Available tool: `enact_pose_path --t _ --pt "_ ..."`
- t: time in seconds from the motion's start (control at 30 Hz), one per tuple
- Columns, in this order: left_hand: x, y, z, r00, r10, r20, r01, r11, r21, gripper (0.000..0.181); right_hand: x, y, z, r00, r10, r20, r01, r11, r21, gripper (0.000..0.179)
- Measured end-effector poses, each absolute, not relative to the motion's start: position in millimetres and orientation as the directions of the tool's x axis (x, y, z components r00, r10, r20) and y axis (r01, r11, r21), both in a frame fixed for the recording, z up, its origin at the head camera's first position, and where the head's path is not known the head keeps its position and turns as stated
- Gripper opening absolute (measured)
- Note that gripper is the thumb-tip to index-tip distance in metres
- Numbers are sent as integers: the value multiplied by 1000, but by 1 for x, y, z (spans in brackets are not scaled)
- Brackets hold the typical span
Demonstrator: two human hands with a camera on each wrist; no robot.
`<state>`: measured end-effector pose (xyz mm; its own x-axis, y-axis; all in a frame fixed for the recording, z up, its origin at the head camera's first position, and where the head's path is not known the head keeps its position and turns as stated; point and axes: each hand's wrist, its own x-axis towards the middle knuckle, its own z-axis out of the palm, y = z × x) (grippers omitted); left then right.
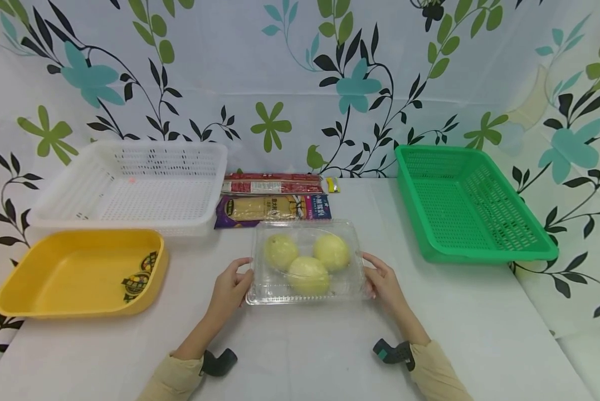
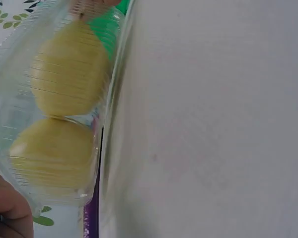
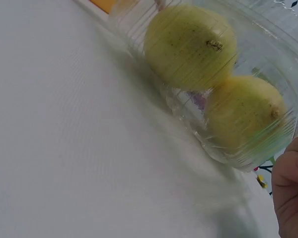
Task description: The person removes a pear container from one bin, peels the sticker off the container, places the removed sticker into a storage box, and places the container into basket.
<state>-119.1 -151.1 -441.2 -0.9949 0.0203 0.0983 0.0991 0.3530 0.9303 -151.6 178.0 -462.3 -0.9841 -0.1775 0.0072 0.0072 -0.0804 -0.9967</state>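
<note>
Between both hands is a clear plastic clamshell box (image 1: pixel 274 295) with three pale yellow-green pears (image 1: pixel 308 277) inside. My left hand (image 1: pixel 232 284) grips its left end, thumb toward me. At the opposite end my right hand (image 1: pixel 384 283) holds the box by its side. The left wrist view shows two pears (image 2: pixel 72 69) through the ribbed wall, one with a stem up top. From the right wrist, the box (image 3: pixel 203 144) appears close over the white tabletop, its shadow below, with fingers (image 3: pixel 290 183) at its end.
Behind the box lie a purple pasta packet (image 1: pixel 274 209), long red packets (image 1: pixel 272 184) and a small yellow sachet (image 1: pixel 332 185). A white basket (image 1: pixel 219 167) and a yellow tray (image 1: pixel 79 309) stand at left, a green basket (image 1: pixel 480 256) at right. Floral cloth (image 1: pixel 289 72) hangs behind.
</note>
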Motion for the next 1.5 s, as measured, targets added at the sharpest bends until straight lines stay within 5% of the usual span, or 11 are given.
enact_pose_path --t 0.17,0.57,0.93,1.23,1.5 --pt "-109 -150 -404 -997 14 71 71 341 937 32 -150 175 -454 -980 -189 60 -38 -115 -993 38" --pt "-129 -186 -394 -993 34 113 118 358 926 33 -155 156 -422 -940 -336 50 13 -180 -984 43" --pt "-138 -235 -362 -983 25 181 177 377 909 37 -179 110 -391 -907 -418 58 -18 -98 -995 51" --pt "-148 -265 -346 -989 29 145 148 195 969 37 -197 79 -362 -904 -412 116 -27 -214 -976 53" --pt "-151 -284 -330 -990 -46 136 142 -162 977 13 -208 52 -347 -882 -447 150 -34 -257 -966 53"
